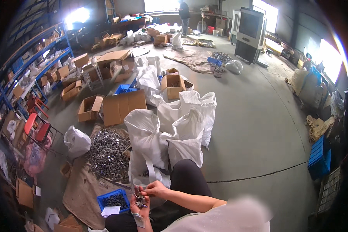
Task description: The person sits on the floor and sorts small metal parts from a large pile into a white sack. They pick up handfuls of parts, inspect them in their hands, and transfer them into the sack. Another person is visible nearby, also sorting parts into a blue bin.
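Several small shiny metal parts point(141, 201) lie in my left hand point(134, 209), palm up with the fingers curled around them. Fingers pinched, my right hand point(157, 189) reaches across from the right to the parts at the left fingertips; it seems to grip one, though the exact shape is too small to make out. Just left of my hands sits a blue plastic bin point(99, 202) of dark metal parts, a white paper point(111, 210) on its near edge. Beyond it, a large pile of metal parts point(108, 153) is heaped on a brown cloth point(76, 189).
White woven sacks point(144, 129) stand in front of my knee. Open cardboard boxes point(124, 107) lie behind the pile, with a red chair point(36, 125) and blue shelving point(67, 40) to the left. Blue crates point(318, 157) sit far right. A person point(184, 15) stands at the back.
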`<state>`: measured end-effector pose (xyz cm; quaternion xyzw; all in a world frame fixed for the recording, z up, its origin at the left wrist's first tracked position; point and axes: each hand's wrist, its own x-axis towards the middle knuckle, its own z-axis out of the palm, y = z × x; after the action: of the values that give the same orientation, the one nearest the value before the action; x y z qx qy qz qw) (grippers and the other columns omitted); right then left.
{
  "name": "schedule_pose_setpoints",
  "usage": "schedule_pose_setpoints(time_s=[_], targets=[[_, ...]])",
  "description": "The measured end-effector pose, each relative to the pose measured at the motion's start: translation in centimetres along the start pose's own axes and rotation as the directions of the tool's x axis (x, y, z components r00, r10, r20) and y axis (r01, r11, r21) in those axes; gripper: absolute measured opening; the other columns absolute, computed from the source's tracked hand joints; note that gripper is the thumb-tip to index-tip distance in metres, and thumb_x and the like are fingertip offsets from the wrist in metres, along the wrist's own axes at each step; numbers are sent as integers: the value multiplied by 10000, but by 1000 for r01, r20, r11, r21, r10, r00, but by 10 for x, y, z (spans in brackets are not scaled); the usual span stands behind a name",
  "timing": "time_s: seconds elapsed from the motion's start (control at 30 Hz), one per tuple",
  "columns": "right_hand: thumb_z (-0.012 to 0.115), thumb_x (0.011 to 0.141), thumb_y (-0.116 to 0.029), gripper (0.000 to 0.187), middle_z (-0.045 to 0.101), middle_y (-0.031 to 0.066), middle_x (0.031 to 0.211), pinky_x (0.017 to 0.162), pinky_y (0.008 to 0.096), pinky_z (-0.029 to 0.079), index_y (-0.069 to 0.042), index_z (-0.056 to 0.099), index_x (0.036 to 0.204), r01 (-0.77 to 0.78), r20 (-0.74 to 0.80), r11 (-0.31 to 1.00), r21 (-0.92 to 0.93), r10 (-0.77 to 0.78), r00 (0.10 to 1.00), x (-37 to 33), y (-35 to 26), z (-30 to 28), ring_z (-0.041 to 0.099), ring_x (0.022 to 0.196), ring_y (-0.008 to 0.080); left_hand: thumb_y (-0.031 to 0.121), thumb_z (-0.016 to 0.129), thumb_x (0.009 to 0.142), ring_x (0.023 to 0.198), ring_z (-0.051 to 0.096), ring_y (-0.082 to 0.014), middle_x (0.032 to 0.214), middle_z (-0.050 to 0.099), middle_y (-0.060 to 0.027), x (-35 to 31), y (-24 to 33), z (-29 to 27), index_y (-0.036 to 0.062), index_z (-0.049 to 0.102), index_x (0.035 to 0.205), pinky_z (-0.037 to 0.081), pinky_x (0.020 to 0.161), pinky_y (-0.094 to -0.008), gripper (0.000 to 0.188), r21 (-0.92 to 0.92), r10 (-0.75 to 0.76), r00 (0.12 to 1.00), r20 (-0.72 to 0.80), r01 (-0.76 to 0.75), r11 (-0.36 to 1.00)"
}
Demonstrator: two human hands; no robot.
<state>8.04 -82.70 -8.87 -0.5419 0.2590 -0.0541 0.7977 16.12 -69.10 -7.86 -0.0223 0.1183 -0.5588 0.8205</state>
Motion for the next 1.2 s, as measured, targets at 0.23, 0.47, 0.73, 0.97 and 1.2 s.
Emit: schedule_pose_setpoints(time_s=[0.23, 0.47, 0.73, 0.97, 1.2], targets=[[688, 829, -213, 202, 607, -5, 694, 539, 228, 392, -15, 675, 792, 44, 119, 990, 134, -61, 991, -16, -15, 3, 518, 599, 76, 204, 491, 929, 1027, 568, -308, 1279, 517, -152, -11, -4, 10, 80, 455, 1320, 468, 861, -469, 412, 16, -59, 994, 94, 58, 998], [669, 822, -186, 177, 592, 89, 704, 618, 299, 446, -15, 658, 870, 371, 165, 774, -513, -335, 928, -27, -25, 11, 557, 646, 139, 240, 447, 950, 986, 587, -294, 1255, 533, -142, -31, -2, 8, 115, 448, 1330, 477, 841, -488, 400, 20, -33, 998, 54, 32, 999], [642, 821, -285, 242, 612, 97, 749, 623, 359, 464, -45, 653, 795, 396, 225, 611, -685, -339, 913, -40, -48, 23, 609, 677, 247, 220, 441, 929, 1081, 568, -309, 1227, 567, -147, -47, 11, -11, 96, 494, 1293, 458, 898, -538, 388, 117, -46, 998, -40, 50, 992], [655, 792, -271, 218, 613, 87, 855, 716, 374, 481, -58, 676, 832, 386, 141, 554, -738, -432, 891, -40, -41, 23, 602, 818, 267, 221, 485, 909, 1187, 509, -304, 1242, 555, -173, -44, 0, -7, 29, 524, 1242, 375, 1007, -550, 387, 98, 98, 984, -148, -84, 992], [667, 812, -243, 216, 579, 131, 1014, 809, 341, 461, -33, 671, 863, 418, 8, 665, -620, -527, 850, -36, -37, 26, 573, 960, 265, 459, 515, 883, 1157, 535, -305, 1229, 563, -179, -48, -5, 10, 16, 523, 1230, 382, 1011, -517, 563, 253, 171, 981, -96, -142, 957]])
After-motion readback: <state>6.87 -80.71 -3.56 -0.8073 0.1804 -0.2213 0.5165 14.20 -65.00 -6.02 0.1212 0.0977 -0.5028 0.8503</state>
